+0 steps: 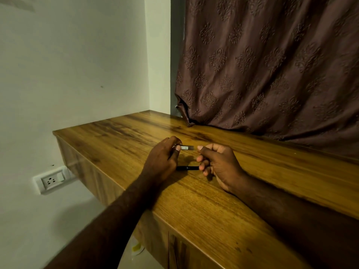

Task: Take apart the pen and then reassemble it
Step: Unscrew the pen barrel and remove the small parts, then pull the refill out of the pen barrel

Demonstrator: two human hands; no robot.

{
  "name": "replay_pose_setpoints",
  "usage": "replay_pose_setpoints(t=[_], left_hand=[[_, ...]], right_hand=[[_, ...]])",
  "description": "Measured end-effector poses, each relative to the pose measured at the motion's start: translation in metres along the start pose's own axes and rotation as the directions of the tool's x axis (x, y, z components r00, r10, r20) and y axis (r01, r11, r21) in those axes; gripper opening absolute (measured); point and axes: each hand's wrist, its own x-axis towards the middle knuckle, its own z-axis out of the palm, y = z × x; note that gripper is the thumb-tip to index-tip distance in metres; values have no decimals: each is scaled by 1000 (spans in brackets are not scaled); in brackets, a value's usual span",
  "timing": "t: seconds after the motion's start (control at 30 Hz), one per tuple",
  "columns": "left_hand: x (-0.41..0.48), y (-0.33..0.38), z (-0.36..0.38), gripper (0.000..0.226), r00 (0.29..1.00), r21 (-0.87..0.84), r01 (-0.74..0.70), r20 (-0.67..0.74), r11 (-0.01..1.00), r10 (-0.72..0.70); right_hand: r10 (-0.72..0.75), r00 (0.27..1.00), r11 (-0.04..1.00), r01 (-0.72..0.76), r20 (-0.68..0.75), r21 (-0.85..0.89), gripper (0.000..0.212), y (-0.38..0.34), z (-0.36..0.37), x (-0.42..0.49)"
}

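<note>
1. My left hand (162, 159) pinches one end of the clear pen barrel (186, 147) between thumb and fingers; the barrel carries a small printed label and points to 3 o'clock.
2. My right hand (217, 165) is curled at the barrel's other end, thumb tip just beside it; I cannot tell if it touches or grips.
3. A black pen part (187, 168) lies on the wooden desk (194, 202) at 6 o'clock of the barrel, between both hands.
4. Brown patterned curtain (272, 65) at 12 to 2 o'clock; wall socket (52, 179) at 9 o'clock.
</note>
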Motion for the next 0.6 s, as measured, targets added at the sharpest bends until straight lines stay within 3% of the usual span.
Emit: replay_pose_setpoints(t=[0.6], left_hand=[[3,-6,2,10,991,-99,126,53,987,-121]], right_hand=[[-165,971,984,150,-171,-97,9,-16,-25,21]])
